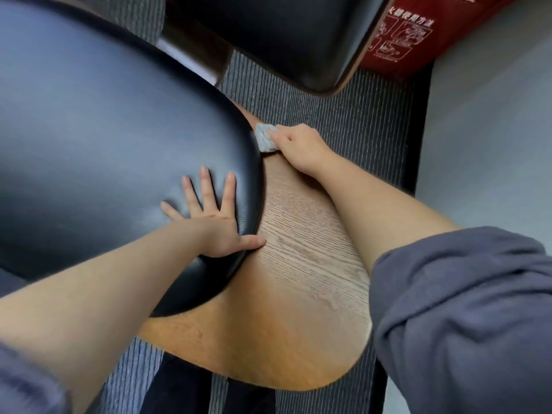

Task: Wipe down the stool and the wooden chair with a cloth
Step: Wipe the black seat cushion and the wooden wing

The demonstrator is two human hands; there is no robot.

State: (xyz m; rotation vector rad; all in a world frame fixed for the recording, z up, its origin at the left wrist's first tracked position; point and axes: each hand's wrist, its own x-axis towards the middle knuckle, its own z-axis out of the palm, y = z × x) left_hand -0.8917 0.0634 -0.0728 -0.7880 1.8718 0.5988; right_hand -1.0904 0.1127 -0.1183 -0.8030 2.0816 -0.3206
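- Wiping along the seam is the step in hand, as I judge it: the grey cloth sits at the far end of the wooden chair, right where the bare wood meets the black cushion.
- The right hand has its fingers curled over the cloth and presses it to the wood.
- The left hand lies spread flat on the cushion, thumb at its edge, steadying the chair.
- To do it well, I would draw the cloth back along the grain in overlapping passes and work it into the groove under the cushion's lip, where dust gathers.
- The cushion overhangs the wood and may hide part of the seam.
- Beyond it stands a second black-padded seat with a wooden rim; whether it is the stool I cannot tell.
- Striped carpet lies below, with a red cabinet and a grey wall close by on the right, leaving the elbow little room.
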